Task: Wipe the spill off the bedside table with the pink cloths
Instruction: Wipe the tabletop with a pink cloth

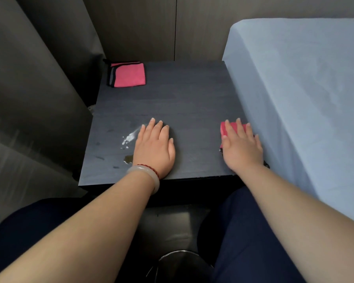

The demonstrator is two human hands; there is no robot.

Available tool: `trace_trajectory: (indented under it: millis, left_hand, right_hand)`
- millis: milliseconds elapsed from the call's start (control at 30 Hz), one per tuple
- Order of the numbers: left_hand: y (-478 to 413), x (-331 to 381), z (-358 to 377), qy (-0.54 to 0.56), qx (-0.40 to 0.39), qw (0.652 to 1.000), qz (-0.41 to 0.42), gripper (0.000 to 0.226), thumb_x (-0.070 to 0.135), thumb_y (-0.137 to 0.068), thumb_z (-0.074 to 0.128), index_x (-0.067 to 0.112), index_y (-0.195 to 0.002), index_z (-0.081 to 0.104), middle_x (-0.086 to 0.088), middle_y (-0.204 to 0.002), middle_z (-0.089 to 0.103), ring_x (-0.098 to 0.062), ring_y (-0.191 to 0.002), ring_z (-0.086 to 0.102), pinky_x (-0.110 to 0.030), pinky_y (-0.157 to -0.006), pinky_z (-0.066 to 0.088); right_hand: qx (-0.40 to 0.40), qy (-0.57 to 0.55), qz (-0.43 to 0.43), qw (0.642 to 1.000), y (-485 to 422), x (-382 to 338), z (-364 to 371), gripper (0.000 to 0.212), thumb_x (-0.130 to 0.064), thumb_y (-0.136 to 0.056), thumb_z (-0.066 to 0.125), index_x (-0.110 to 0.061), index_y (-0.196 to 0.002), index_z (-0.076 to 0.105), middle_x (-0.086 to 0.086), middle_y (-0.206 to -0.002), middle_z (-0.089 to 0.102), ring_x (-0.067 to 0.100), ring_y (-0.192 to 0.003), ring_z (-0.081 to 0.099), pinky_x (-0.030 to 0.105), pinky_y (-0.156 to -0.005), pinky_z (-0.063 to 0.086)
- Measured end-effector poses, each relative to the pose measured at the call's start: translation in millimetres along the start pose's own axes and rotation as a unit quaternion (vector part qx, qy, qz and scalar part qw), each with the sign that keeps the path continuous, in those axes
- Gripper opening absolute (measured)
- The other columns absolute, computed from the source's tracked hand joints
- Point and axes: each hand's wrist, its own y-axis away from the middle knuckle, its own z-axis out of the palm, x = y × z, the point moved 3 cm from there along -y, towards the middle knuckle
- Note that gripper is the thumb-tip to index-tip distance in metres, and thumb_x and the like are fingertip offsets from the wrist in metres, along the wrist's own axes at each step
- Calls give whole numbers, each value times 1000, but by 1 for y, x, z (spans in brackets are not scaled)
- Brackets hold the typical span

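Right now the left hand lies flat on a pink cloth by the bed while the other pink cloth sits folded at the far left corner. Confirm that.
Not quite. The head view shows the right hand flat on the pink cloth by the bed; the left hand rests on the bare bedside table beside the spill. The other pink cloth does sit folded at the far left corner.
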Motion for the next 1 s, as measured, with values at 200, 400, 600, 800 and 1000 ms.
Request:
trace_trajectory:
  millis: [200, 400, 600, 800, 1000]
  left_hand:
    - [0, -2, 0, -6, -4, 1000, -3, 57, 35, -95, 24, 8, -138, 48, -10, -150, 42, -26, -146, 21, -40, -121, 5]
    - [2, 0, -2, 0, -10, 1000, -2, 57, 35, -95, 22, 9, -139, 48, -9, -151, 41, -25, -146, 21, -39, -121, 4]
    - [1, -3, -1, 1, -8, 1000, -5, 61, 38, -94, 18, 9, -139, 47, -9, -151, 40, -25, -147, 20, -38, -120, 4]
    - [3, -1, -3, 15, -4, 1000, 5, 63, 39, -94, 15, 8, -139, 46, -10, -150, 42, -25, -146, 22, -36, -120, 2]
    - [5, -1, -8, 20, -7, 999, 33, 59, 37, -97, 19, 6, -138, 48, -11, -150, 42, -26, -146, 23, -39, -121, 8]
  right_hand:
    - [24, -6, -138, 990, 51, -68, 16, 54, -38, -101, 22, -36, -154, 11, -5, -164, 3, 22, -151, -1, 43, -119, 4]
    - [14, 19, -81, 996, 15, -12, 4, 54, -38, -102, 20, -36, -154, 10, -3, -165, 4, 22, -150, 2, 45, -120, 8]
    - [35, -6, -85, 996, 43, -62, 13, 54, -39, -101, 19, -36, -154, 9, -4, -164, 2, 23, -151, -1, 44, -119, 4]
    - [24, 18, -145, 989, 22, -43, 11, 53, -39, -102, 22, -38, -154, 11, -5, -164, 5, 20, -151, 3, 43, -119, 7]
    - [21, -8, -26, 999, 11, -48, 7, 55, -38, -101, 23, -35, -154, 9, -4, -164, 2, 24, -150, 1, 45, -119, 5]
